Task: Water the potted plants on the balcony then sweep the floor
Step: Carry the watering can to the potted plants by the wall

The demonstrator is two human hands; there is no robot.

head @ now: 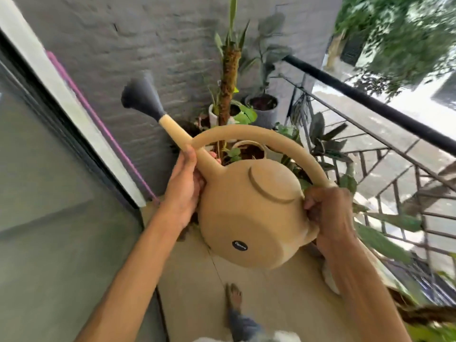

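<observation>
Both hands are on the watering can [249, 213] here. The right hand [328, 213] is clenched round the rear foot of the looping handle [266, 139], where it meets the body, and the left hand [182, 191] wraps the base of the spout [187, 149], fingers curled under it. The can hangs between them, held up at chest level, its spout angling up and away past the left hand to the dark rose [142, 95] at its tip.

Just beyond the grip, under the arch of the handle, sits a tan pot [249, 148] with leafy growth. Further out stand a white pot [214, 114] with a mossy pole and a grey ribbed pot [264, 109] against the wall. More foliage crowds the railing [370, 99] off the right hand.

No water is leaving the rose, and the soil is too blurred to read as wet or dry, so I'd judge the watering barely begun or just starting. The sweeping is all to come. A purple pole [98, 119], possibly the broom's, leans on the wall out past the left hand.

Both forearms reach forward, elbows low, wrists turned inward on the can.
</observation>
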